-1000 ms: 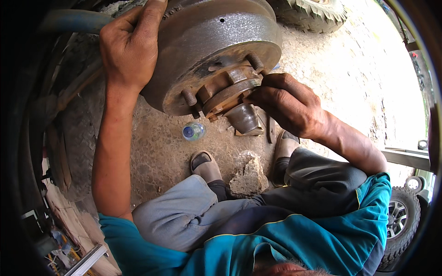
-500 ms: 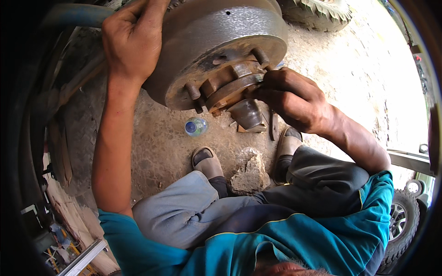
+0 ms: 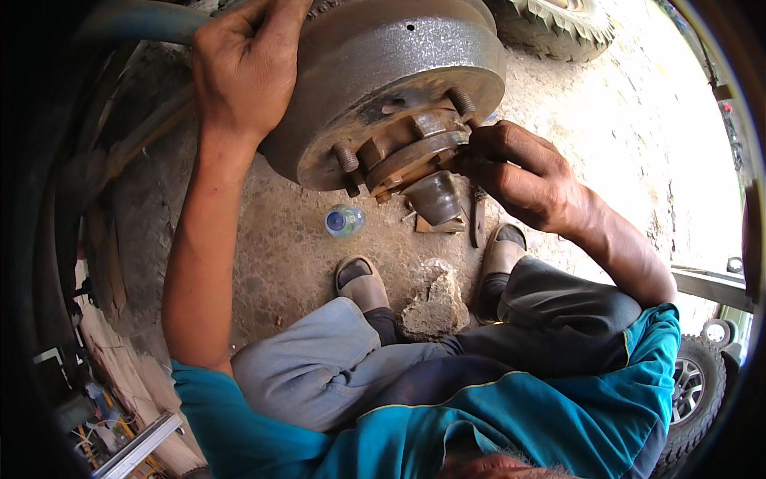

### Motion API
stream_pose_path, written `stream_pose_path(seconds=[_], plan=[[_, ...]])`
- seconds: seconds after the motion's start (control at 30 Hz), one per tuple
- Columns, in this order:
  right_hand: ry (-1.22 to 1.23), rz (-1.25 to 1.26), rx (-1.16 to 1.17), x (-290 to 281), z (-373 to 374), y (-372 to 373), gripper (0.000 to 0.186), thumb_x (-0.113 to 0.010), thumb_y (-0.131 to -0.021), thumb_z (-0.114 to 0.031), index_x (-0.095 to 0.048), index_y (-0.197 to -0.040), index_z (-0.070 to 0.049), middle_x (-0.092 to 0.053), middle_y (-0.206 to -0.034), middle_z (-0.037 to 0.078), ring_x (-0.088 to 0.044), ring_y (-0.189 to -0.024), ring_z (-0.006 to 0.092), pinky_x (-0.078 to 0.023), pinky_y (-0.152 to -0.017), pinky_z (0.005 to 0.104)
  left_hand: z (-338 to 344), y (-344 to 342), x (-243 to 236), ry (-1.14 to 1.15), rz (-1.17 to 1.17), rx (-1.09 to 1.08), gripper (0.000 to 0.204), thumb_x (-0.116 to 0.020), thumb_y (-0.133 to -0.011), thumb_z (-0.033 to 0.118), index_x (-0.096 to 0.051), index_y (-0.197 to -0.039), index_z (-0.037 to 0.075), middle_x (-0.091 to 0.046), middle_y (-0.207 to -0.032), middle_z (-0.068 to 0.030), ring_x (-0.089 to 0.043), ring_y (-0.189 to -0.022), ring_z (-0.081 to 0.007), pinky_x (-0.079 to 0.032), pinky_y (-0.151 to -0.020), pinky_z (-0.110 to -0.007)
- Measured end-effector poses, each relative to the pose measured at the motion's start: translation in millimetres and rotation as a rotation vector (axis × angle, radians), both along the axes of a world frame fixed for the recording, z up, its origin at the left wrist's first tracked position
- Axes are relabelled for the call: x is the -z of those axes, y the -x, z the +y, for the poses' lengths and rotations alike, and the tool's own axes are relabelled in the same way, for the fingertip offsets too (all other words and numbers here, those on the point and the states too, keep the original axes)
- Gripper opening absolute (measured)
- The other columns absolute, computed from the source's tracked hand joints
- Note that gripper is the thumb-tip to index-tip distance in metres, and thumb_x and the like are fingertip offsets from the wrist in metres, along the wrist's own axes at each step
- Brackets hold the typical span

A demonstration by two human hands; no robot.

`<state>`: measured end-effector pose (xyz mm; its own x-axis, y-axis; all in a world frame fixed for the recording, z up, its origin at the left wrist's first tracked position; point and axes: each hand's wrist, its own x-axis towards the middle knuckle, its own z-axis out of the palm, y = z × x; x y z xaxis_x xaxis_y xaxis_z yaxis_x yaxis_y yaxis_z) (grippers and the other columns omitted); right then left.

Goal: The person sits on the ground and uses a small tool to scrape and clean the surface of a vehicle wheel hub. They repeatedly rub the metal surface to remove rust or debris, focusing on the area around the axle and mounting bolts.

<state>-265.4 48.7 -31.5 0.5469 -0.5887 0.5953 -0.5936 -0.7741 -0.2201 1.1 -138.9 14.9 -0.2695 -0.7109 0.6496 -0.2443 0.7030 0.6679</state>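
Rough concrete floor [image 3: 279,247] spreads below the work, with a broken stone [image 3: 435,307] close to the person's bent knees. Just past it are two beige slippers [image 3: 363,289], then a capped clear bottle [image 3: 345,221]. Between the two hands, raised above the floor, is the heavy metal drum [image 3: 383,56] with its rusty hub [image 3: 411,164] facing the person. The right hand [image 3: 523,176] has its fingers bent together at the hub's right edge, beside a threaded stud [image 3: 460,102]; I cannot tell whether they pinch a small part. The left hand [image 3: 247,76] lies against the drum's left side, thumb along the metal; its fingertips are out of sight, so their grip cannot be told. To do this well, the left palm should probably steady the drum while the right fingers work lightly by feel, clear of the threads. Farthest off stands a chunky tyre [image 3: 554,36].
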Motion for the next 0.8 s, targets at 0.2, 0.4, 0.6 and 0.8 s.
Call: stream_pose_path(seconds=[0.2,0.4,0.6,0.8], plan=[[0.025,0.053,0.012,0.9,-1.3,-3.0,0.021,-0.076,-0.081,-0.007,-0.070,-0.101,-0.004,-0.067,-0.111,0.014,-0.073,-0.098,0.0302,-0.065,-0.079,0.0415,2.2,6.3,-1.0,-0.017,0.071,0.104,0.046,-0.065,-0.112,0.021,-0.054,-0.071,0.001,-0.048,-0.070,0.0101,-0.040,-0.067,-0.0033,-0.032,-0.057,-0.030],[0.024,0.066,-0.049,-12.4,-5.7,-13.3,0.016,-0.076,-0.082,-0.007,-0.069,-0.096,-0.004,-0.068,-0.107,0.015,-0.073,-0.096,0.0320,-0.066,-0.076,0.0403,8.0,12.8,-2.0,0.035,0.104,0.070,0.048,-0.065,-0.112,0.022,-0.053,-0.070,0.002,-0.046,-0.068,0.0093,-0.038,-0.065,-0.0036,-0.030,-0.056,-0.032],[0.017,0.030,-0.008,-3.6,-1.4,5.9,0.021,-0.076,-0.084,-0.006,-0.072,-0.105,-0.004,-0.068,-0.112,0.014,-0.073,-0.100,0.0312,-0.066,-0.078,0.0400,0.2,4.8,-3.3,0.011,-0.003,0.031,0.033,-0.066,-0.111,0.022,-0.060,-0.088,-0.002,-0.057,-0.083,0.0017,-0.049,-0.080,-0.0063,-0.038,-0.070,-0.030],[-0.001,-0.032,-0.034,-4.7,-3.5,-2.0,0.025,-0.075,-0.081,-0.004,-0.071,-0.106,-0.003,-0.067,-0.109,0.013,-0.073,-0.098,0.0313,-0.065,-0.080,0.0416,-12.9,-12.8,7.0,-0.077,0.023,-0.010,0.035,-0.071,-0.108,0.021,-0.077,-0.127,-0.008,-0.081,-0.118,-0.0125,-0.073,-0.110,-0.0123,-0.055,-0.099,-0.026]])
